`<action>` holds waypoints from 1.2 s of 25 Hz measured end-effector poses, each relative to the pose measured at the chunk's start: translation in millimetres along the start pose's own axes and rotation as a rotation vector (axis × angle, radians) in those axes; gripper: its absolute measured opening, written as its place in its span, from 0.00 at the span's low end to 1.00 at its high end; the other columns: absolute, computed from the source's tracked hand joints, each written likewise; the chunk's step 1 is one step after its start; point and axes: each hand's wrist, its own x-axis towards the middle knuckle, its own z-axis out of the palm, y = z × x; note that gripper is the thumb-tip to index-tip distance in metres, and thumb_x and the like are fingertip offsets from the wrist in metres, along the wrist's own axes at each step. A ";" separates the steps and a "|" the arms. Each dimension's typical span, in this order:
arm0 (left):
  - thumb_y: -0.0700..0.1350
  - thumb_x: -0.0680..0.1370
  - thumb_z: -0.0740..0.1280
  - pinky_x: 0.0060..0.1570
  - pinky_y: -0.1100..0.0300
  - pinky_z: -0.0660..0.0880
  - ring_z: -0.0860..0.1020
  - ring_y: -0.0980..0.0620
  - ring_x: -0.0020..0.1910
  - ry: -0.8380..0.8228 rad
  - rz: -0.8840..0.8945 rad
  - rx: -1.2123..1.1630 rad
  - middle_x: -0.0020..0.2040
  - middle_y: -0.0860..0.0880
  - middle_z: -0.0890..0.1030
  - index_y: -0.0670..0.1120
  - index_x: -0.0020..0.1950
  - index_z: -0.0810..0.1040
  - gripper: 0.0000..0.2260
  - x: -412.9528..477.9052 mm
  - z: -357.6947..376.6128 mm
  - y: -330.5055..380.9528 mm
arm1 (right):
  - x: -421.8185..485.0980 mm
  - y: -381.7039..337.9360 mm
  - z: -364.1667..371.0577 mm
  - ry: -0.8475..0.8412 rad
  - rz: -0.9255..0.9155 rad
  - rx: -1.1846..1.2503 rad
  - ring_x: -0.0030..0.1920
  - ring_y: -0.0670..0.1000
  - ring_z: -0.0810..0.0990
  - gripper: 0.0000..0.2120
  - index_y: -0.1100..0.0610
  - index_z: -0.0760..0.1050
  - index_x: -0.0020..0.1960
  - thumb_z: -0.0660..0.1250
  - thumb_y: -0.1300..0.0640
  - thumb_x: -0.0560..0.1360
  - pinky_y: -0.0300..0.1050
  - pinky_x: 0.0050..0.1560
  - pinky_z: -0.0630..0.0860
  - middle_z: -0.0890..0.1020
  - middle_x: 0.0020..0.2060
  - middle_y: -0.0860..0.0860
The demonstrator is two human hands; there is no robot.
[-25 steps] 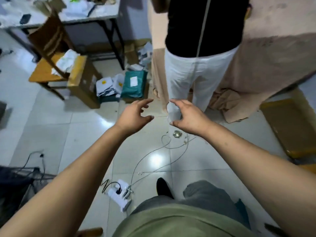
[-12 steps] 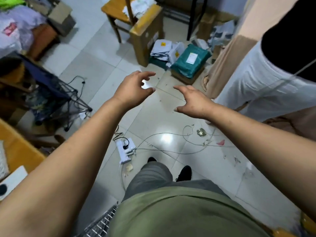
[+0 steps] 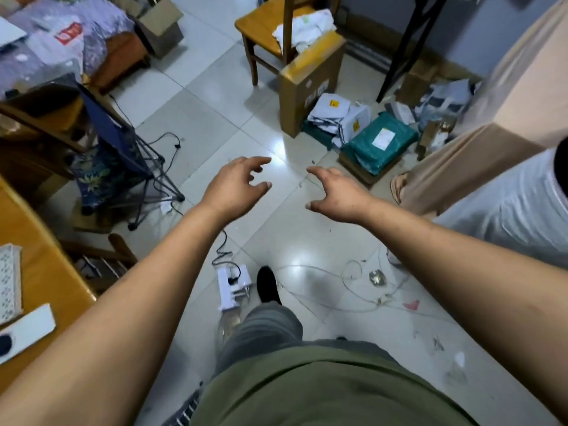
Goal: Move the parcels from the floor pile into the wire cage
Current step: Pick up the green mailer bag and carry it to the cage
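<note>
The floor pile lies ahead to the right: a green parcel (image 3: 380,144) with a white label, white parcels (image 3: 339,117) with yellow stickers, and a tall brown carton (image 3: 310,84) leaning by a chair. My left hand (image 3: 233,187) and my right hand (image 3: 339,193) are stretched forward over bare tiles, short of the pile. Both have loosely spread fingers and hold nothing. A strip of wire grid (image 3: 187,408), perhaps the cage, shows at the bottom edge below my body.
Another person (image 3: 504,167) stands at the right beside the pile. A folding wire cart with blue fabric (image 3: 120,155) stands at the left. A power strip (image 3: 232,285) and loose white cables (image 3: 353,287) lie on the floor near my foot. A wooden chair (image 3: 270,35) holds papers.
The view has swung left and forward: the person moved from centre to the right edge, and the pile and folding cart came into fuller view. Both hands stay empty and spread.
</note>
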 end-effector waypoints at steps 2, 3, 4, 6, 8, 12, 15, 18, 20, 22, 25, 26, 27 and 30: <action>0.52 0.79 0.71 0.61 0.49 0.78 0.80 0.50 0.58 -0.038 0.030 0.021 0.64 0.51 0.79 0.57 0.77 0.71 0.26 32.4 -10.8 -14.3 | 38.7 -14.2 -7.3 -0.002 0.038 0.006 0.72 0.58 0.70 0.40 0.49 0.57 0.82 0.72 0.46 0.76 0.48 0.69 0.69 0.69 0.73 0.57; 0.53 0.79 0.70 0.61 0.49 0.78 0.80 0.50 0.58 -0.059 0.040 0.028 0.64 0.51 0.79 0.58 0.77 0.70 0.26 48.9 -18.2 -20.4 | 57.5 -21.3 -12.6 0.002 0.060 0.017 0.72 0.58 0.70 0.40 0.49 0.57 0.81 0.73 0.46 0.76 0.48 0.70 0.69 0.69 0.73 0.57; 0.53 0.79 0.70 0.61 0.49 0.78 0.79 0.50 0.59 -0.076 0.051 0.032 0.64 0.52 0.79 0.58 0.78 0.70 0.26 66.6 -27.2 -25.6 | 76.3 -27.3 -19.0 0.013 0.086 0.030 0.72 0.58 0.70 0.40 0.49 0.57 0.81 0.73 0.46 0.76 0.48 0.70 0.69 0.69 0.73 0.57; 0.53 0.80 0.70 0.61 0.50 0.77 0.79 0.51 0.60 -0.106 0.074 0.035 0.65 0.53 0.79 0.58 0.78 0.69 0.27 96.9 -43.1 -32.3 | 104.5 -35.2 -30.6 0.026 0.134 0.051 0.71 0.58 0.71 0.39 0.49 0.58 0.81 0.72 0.46 0.76 0.48 0.70 0.70 0.69 0.72 0.57; 0.53 0.80 0.70 0.61 0.50 0.77 0.78 0.52 0.60 -0.114 0.105 0.043 0.66 0.54 0.78 0.59 0.78 0.68 0.27 134.8 -62.8 -35.3 | 133.8 -43.9 -44.5 0.054 0.180 0.067 0.71 0.59 0.71 0.39 0.50 0.58 0.81 0.73 0.47 0.76 0.49 0.70 0.71 0.69 0.72 0.57; 0.54 0.79 0.70 0.62 0.50 0.78 0.77 0.52 0.63 -0.123 0.157 0.029 0.68 0.54 0.76 0.60 0.78 0.67 0.28 203.3 -78.2 -20.4 | 169.9 -44.7 -71.6 0.122 0.246 0.130 0.71 0.58 0.71 0.40 0.51 0.58 0.81 0.73 0.49 0.75 0.49 0.70 0.70 0.70 0.72 0.58; 0.53 0.78 0.72 0.64 0.48 0.77 0.76 0.49 0.66 -0.139 0.177 -0.029 0.71 0.52 0.74 0.59 0.79 0.67 0.30 244.3 -71.2 -0.1 | 188.5 -35.6 -88.5 0.152 0.280 0.159 0.71 0.58 0.72 0.41 0.50 0.57 0.82 0.73 0.50 0.74 0.50 0.70 0.71 0.70 0.71 0.58; 0.52 0.77 0.73 0.63 0.47 0.77 0.76 0.47 0.66 -0.177 0.202 -0.038 0.72 0.51 0.72 0.58 0.80 0.66 0.32 290.6 -59.9 18.1 | 215.3 -21.1 -109.7 0.194 0.327 0.180 0.73 0.59 0.70 0.41 0.51 0.57 0.82 0.73 0.50 0.75 0.48 0.71 0.69 0.69 0.73 0.58; 0.51 0.76 0.73 0.63 0.46 0.77 0.76 0.47 0.66 -0.212 0.228 -0.034 0.71 0.51 0.72 0.58 0.79 0.67 0.33 323.0 -49.6 27.3 | 237.1 -7.5 -121.1 0.200 0.350 0.191 0.73 0.59 0.69 0.41 0.51 0.56 0.82 0.73 0.49 0.75 0.48 0.71 0.69 0.69 0.73 0.58; 0.51 0.76 0.74 0.64 0.46 0.77 0.76 0.48 0.67 -0.237 0.239 -0.012 0.71 0.51 0.72 0.57 0.80 0.67 0.33 359.3 -39.5 35.4 | 263.8 10.4 -133.1 0.197 0.370 0.211 0.73 0.59 0.69 0.41 0.51 0.57 0.82 0.73 0.50 0.75 0.48 0.71 0.69 0.69 0.73 0.59; 0.51 0.77 0.74 0.64 0.46 0.77 0.76 0.47 0.67 -0.287 0.243 0.040 0.71 0.51 0.72 0.57 0.79 0.67 0.32 419.4 -21.5 47.6 | 306.6 46.3 -155.1 0.188 0.414 0.246 0.73 0.59 0.69 0.41 0.51 0.56 0.82 0.73 0.50 0.75 0.49 0.71 0.69 0.68 0.73 0.58; 0.51 0.77 0.74 0.64 0.47 0.77 0.76 0.47 0.66 -0.303 0.250 0.051 0.71 0.50 0.73 0.57 0.79 0.68 0.31 442.9 -15.4 54.6 | 321.1 61.0 -165.2 0.190 0.434 0.253 0.73 0.59 0.69 0.41 0.51 0.56 0.82 0.73 0.50 0.75 0.49 0.71 0.69 0.68 0.74 0.58; 0.51 0.77 0.74 0.63 0.48 0.77 0.76 0.47 0.66 -0.320 0.264 0.057 0.71 0.50 0.74 0.57 0.78 0.69 0.30 466.7 -10.3 62.5 | 335.1 76.2 -176.1 0.188 0.450 0.262 0.73 0.59 0.70 0.41 0.51 0.56 0.82 0.73 0.50 0.75 0.49 0.71 0.69 0.68 0.74 0.58; 0.49 0.77 0.73 0.63 0.52 0.76 0.77 0.48 0.67 -0.371 0.356 0.103 0.71 0.50 0.76 0.58 0.77 0.72 0.28 524.6 6.3 87.8 | 360.5 119.3 -204.7 0.173 0.476 0.286 0.73 0.60 0.68 0.43 0.50 0.54 0.83 0.73 0.50 0.75 0.50 0.72 0.69 0.66 0.74 0.59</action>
